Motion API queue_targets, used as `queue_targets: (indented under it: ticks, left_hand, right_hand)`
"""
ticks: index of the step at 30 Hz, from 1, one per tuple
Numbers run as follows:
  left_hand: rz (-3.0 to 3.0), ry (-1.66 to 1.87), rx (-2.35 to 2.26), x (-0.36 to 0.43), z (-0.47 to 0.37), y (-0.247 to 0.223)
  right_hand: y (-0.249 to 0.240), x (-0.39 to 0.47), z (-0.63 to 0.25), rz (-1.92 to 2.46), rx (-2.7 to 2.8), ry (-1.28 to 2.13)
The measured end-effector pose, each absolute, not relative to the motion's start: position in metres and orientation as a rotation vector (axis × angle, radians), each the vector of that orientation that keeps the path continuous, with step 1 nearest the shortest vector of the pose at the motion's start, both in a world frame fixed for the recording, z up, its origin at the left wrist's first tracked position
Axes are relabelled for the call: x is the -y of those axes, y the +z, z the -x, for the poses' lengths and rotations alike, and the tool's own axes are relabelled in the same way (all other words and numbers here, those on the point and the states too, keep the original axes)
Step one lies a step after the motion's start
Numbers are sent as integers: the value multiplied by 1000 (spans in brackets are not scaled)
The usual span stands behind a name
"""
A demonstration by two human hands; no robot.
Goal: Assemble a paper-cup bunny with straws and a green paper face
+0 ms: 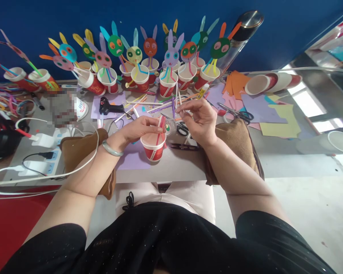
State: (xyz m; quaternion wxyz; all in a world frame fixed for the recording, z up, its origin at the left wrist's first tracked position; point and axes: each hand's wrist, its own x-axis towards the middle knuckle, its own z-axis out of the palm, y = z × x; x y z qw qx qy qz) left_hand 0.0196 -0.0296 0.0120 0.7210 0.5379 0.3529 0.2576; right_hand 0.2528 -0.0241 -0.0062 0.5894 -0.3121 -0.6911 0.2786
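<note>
A red and white paper cup (153,149) stands upright near the table's front edge. My left hand (141,127) is closed at its rim, pinching a pinkish-red straw (161,125) that stands up from the cup. To the right, my right hand (200,120) is raised with thumb and fingers pinched around a thin white stick (180,97); its lower end is hidden by the fingers. Just behind the cup, between my hands, lies a small clear round container (170,127) with a green piece in it.
Several cups with paper rabbit heads (171,57) line the blue wall. A black glue gun (111,108), scissors (242,115), black thread snips (185,147) and coloured paper (280,123) lie about. Brown cushions (234,142) are under my forearms. A power strip (54,156) with cables sits left.
</note>
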Motion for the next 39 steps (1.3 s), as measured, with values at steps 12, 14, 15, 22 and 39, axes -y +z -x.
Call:
queue_targets:
  ticks: [12,14,15,22,39]
  left_hand:
    - [-1233,652,-766,28,-20,0]
    - [-1258,663,-769,28,-21,2]
    - [-1271,666,-771,28,-21,2]
    - [-1258,716,-821,26,-22,1]
    - [-1260,758,-868,31,-29,4]
  right_hand:
    - [-20,14,-245,757,1365,1210]
    - [-18,15,-243,748,1344,1217]
    - [-18,16,-243,742,1341,1199]
    - [-22,16,-240,731,1419,1063]
    - [11,30,-257,687,2110,870]
